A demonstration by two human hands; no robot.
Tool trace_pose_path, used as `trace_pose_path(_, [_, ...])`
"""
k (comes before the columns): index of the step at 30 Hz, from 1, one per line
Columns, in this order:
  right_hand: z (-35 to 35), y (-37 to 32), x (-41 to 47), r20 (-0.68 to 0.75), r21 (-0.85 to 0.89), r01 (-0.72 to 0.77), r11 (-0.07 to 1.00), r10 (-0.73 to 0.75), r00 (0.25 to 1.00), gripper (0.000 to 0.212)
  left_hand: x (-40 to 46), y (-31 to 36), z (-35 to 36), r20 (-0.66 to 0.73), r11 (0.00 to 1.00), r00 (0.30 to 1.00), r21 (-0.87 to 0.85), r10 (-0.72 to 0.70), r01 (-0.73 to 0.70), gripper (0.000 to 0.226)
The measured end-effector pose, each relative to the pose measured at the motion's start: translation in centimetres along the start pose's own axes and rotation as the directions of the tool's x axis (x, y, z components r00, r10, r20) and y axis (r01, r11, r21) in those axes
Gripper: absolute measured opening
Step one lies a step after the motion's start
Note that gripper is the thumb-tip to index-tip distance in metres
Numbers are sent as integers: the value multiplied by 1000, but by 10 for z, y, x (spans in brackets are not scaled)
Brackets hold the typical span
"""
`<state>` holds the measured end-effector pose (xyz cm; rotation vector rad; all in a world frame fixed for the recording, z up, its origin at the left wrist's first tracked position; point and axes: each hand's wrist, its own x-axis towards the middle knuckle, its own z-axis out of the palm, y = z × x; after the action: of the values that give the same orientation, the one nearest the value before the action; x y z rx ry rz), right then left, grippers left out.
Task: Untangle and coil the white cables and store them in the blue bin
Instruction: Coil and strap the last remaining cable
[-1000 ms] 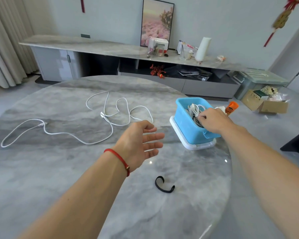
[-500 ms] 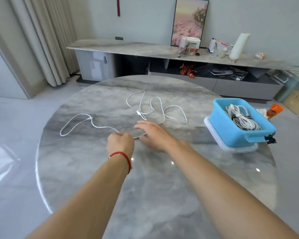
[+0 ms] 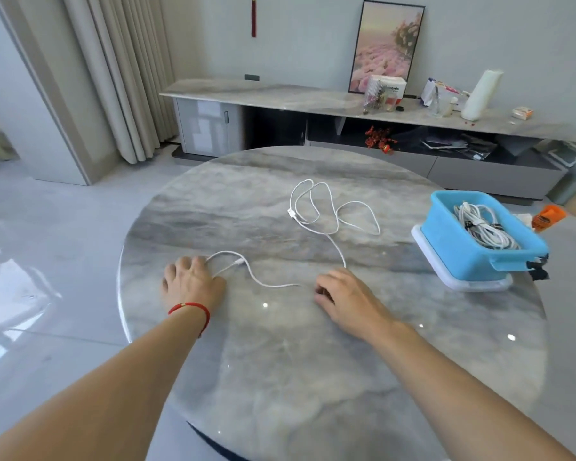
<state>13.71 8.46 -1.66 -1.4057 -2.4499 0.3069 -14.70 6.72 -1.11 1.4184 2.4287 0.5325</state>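
Where marble gleams, thin white cable (image 3: 316, 214) loops

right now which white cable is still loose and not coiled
The white cable sprawled across the table between both hands; the other cables lie bundled inside the blue bin.

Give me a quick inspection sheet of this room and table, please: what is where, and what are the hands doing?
Surface: round grey marble table, glossy, with light glints.
Job's things: blue bin near the table's right edge, standing on a white lid; coiled white cables already inside.
Clutter: nothing seen on the table besides the job's things.
Hands: left hand rests on one end of the loose cable; right hand is down on the cable further along. How the fingers hold it is hidden.
Cables: one loose white cable, looped and uncoiled, in the middle of the table.
Surroundings: long low cabinet with a framed picture and small items; curtains at left.
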Motion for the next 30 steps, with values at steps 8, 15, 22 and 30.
trace_pose_path(8, [-48, -16, -46, 208, -64, -157, 986, 167, 964, 49, -27, 23, -31, 206, 907, 893, 51, 400, -418, 14])
trace_pose_path(15, [-76, -69, -79, 64, -81, 157, 984, -152, 986, 85, -98, 84, -78, 550, 841, 693, -32, 466, -540, 28])
trace_pose_path(22, [-63, -78, -84, -54, 122, -100, 987, 107, 993, 17, -133, 118, -91, 636, 874, 601, -383, 484, -298, 21])
trace_pose_path(30, [-104, -65, -86, 71, 775, -274, 569, 352, 933, 24, -139, 125, -91, 384, 688, 578, -498, 720, -527, 60])
